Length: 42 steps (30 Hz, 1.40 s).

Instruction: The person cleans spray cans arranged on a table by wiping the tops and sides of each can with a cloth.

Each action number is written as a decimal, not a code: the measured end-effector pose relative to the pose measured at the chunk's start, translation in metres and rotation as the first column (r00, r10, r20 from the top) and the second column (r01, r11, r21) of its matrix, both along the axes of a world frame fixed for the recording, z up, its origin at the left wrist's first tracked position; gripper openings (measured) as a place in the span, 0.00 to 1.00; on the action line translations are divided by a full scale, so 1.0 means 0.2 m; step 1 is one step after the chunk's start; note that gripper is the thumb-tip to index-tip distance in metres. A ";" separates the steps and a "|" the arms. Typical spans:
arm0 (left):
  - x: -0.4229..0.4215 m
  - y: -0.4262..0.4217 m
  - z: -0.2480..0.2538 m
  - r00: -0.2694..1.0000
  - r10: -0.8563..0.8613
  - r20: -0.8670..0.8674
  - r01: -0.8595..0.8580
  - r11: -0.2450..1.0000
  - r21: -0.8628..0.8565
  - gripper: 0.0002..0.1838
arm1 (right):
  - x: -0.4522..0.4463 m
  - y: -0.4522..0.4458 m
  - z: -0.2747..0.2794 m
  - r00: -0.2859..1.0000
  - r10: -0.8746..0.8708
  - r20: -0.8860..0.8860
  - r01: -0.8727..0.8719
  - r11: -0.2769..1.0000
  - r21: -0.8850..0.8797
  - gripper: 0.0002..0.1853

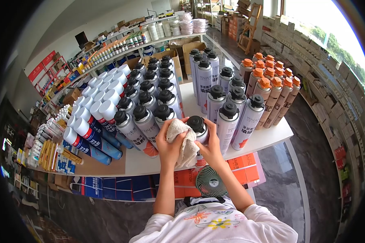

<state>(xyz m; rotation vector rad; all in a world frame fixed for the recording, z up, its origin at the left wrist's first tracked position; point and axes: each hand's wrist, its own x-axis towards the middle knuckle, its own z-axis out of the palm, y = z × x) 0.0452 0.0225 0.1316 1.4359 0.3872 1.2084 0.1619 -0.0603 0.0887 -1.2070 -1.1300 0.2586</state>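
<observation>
Directly before me at the table's front edge is a pale foam can (201,137) with a black cap. My right hand (211,145) is closed around its right side. A crumpled beige cloth (186,150) is gripped by my left hand (166,146) and pressed against the can's left side. Part of the can's label is hidden behind the cloth and fingers. Similar black-capped cans (165,113) stand in rows just left of my hands, and another group (228,117) stands close on the right.
White-capped blue cans (91,131) fill the table's left part, with yellow tubes (54,156) beyond. Orange-capped brown cans (271,95) stand at the right end of the white table (273,137). A green fan (211,181) is near my waist. Stocked shelves (158,39) line the back.
</observation>
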 end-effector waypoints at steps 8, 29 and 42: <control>0.01 0.04 -0.05 0.996 0.057 0.071 -0.062 0.996 0.062 0.11 | 0.01 0.06 -0.03 0.995 -0.027 -0.100 0.034 0.997 0.066 0.40; -0.23 0.03 -0.02 0.990 0.122 -0.069 -0.111 0.982 0.151 0.15 | 0.10 -0.01 -0.04 0.998 -0.004 0.058 0.004 1.000 -0.007 0.52; -0.07 -0.08 0.08 0.957 0.237 -0.169 -0.166 0.922 0.351 0.18 | 0.03 0.03 -0.16 0.980 0.185 -0.075 -0.188 0.982 -0.030 0.36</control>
